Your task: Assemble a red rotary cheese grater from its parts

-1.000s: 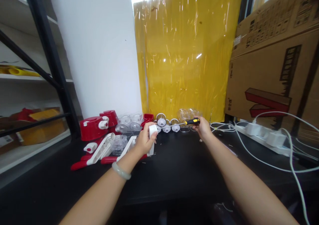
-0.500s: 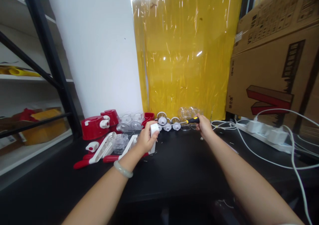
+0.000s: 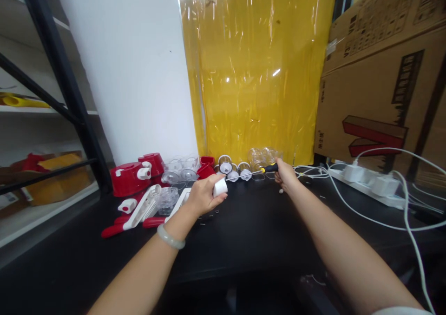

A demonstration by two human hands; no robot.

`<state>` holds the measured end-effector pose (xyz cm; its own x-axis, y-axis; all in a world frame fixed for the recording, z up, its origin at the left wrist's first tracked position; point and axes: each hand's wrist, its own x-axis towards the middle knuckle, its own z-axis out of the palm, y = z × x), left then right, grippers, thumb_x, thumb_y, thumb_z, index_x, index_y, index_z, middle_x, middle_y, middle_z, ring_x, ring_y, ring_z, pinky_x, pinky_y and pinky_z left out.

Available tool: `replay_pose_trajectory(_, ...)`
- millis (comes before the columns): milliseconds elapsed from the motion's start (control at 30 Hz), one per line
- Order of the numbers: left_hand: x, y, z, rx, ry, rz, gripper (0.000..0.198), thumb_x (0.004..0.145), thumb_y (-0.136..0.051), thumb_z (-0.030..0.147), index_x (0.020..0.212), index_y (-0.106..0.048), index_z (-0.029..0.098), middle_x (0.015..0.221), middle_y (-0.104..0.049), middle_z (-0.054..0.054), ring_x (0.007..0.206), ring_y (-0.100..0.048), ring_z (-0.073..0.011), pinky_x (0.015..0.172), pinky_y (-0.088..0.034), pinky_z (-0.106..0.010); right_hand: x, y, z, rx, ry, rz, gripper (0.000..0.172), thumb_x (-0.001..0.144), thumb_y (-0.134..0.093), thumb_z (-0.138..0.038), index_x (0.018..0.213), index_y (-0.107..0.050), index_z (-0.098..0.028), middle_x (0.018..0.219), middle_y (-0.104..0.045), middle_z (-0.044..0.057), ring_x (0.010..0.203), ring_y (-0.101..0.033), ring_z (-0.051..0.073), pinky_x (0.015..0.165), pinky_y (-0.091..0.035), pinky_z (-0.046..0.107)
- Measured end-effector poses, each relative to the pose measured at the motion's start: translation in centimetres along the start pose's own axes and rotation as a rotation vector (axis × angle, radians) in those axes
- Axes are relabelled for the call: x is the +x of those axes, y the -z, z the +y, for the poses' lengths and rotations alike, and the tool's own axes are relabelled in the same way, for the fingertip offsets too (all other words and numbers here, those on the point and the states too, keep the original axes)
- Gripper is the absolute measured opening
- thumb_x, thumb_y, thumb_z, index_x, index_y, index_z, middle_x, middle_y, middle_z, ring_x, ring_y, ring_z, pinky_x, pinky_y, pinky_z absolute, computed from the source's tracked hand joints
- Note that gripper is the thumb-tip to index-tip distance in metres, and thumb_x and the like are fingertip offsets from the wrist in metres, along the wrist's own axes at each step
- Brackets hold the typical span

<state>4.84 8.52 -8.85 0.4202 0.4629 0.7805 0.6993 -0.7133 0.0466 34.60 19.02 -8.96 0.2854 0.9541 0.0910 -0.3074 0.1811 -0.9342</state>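
Between the thumb and fingers of my left hand point(image 3: 204, 195) is a small white cylindrical part point(image 3: 220, 187), held above the black table. My right hand point(image 3: 286, 174) grips a screwdriver point(image 3: 271, 167) by its black and yellow handle. The thin metal shaft points left, and its tip meets or comes very near the upper edge of the white part; contact is hard to tell. Just behind the shaft sit several white-capped cylinders point(image 3: 245, 172). Left of my left hand lie white pieces with red handles point(image 3: 153, 222) and stacked clear cups point(image 3: 167, 200).
Red housings point(image 3: 129, 179) with white knobs stand at the back left. Clear plastic parts point(image 3: 263, 156) lie before the yellow curtain point(image 3: 258, 73). On the right, a power strip point(image 3: 369, 187) trails white cables beside a large cardboard box point(image 3: 379, 101). Tiny screws point(image 3: 211, 216) are scattered on the table point(image 3: 251, 240).
The white part in my left hand has turned, showing its smooth side, and shifted slightly right and down. My right hand keeps the screwdriver at nearly the same place. The view has shifted a little.
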Motion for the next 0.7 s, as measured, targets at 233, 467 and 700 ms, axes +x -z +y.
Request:
replay_pose_trajectory(233,0.0,-0.9,0.5,-0.228,0.276,-0.004,0.046,0.094,-0.051,0.049,0.128,-0.051,0.019,0.084,-0.070,-0.004,0.066,-0.069,-0.0215,0.066,-0.053,-0.034,0.1,-0.2,-0.4,0.149,-0.031,-0.012,0.020,0.089,-0.048,-0.038,0.084,-0.059,-0.022,0.057,-0.060,-0.003,0.042,-0.059,0.014,0.042,-0.046,0.023)
replay_pose_trajectory(467,0.6,-2.0,0.7,-0.654,0.531,0.073,0.042,0.096,-0.046,0.058,0.117,-0.046,0.021,0.063,-0.056,0.007,0.043,-0.055,-0.0113,0.043,-0.046,-0.022,0.2,-0.2,0.1,0.222,0.063,-0.083,0.013,0.077,-0.057,-0.030,0.087,-0.058,-0.022,0.067,-0.059,-0.004,0.048,-0.061,0.013,0.045,-0.046,0.023)
replay_pose_trajectory(700,0.5,-1.8,0.8,-0.625,0.502,0.055,0.040,0.097,-0.047,0.055,0.117,-0.046,0.020,0.065,-0.057,0.006,0.045,-0.057,-0.0114,0.044,-0.048,-0.022,0.0,-0.3,-0.1,0.188,0.092,-0.090,0.008,0.083,-0.057,-0.026,0.089,-0.054,-0.024,0.062,-0.057,-0.006,0.041,-0.054,0.011,0.042,-0.043,0.021)
